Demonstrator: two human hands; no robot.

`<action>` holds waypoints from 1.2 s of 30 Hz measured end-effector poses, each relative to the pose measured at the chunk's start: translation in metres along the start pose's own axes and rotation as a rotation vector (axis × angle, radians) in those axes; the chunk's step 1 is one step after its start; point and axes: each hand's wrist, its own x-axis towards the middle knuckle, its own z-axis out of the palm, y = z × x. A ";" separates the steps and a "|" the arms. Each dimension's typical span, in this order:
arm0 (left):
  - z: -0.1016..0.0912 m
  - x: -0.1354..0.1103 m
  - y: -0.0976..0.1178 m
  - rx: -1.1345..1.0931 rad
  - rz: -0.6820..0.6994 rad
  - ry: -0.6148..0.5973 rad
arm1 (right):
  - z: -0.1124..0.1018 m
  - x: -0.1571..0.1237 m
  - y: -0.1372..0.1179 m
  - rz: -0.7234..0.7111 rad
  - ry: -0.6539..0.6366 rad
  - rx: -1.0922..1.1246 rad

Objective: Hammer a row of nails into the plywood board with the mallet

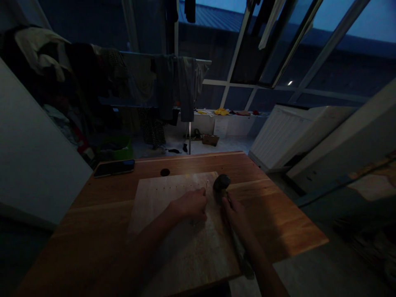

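Note:
A pale wooden board lies on a brown wooden table. A row of small nails or dots runs across the board's far part. My left hand rests on the board with its fingers pinched on a thin nail standing upright. My right hand grips the handle of a hammer just to the right. The dark hammer head hovers beside the nail. The room is dim, so fine details are hard to see.
A dark phone lies at the table's far left corner. A small dark round object sits beyond the board. Clothes hang on a drying rack behind. White panels lean at the right, a white wall at the left.

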 end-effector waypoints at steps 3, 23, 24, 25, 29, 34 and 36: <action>0.001 0.003 0.005 0.032 0.020 0.004 | 0.000 0.000 0.000 -0.008 -0.004 0.017; 0.002 0.029 -0.062 -0.120 -0.072 0.363 | -0.001 0.000 0.001 -0.002 -0.015 0.002; 0.002 0.030 -0.062 -0.113 -0.072 0.369 | -0.002 0.000 0.000 0.003 -0.019 0.004; 0.001 0.031 -0.061 -0.103 -0.073 0.372 | -0.002 -0.001 0.000 0.011 -0.023 0.005; -0.005 0.032 -0.055 -0.008 -0.080 0.324 | -0.004 0.000 -0.001 0.010 -0.040 0.015; -0.009 0.040 -0.051 0.053 -0.076 0.279 | -0.001 0.001 0.001 0.013 0.004 -0.006; -0.002 0.043 -0.052 -0.023 -0.050 0.329 | 0.000 0.001 0.002 0.015 0.014 -0.018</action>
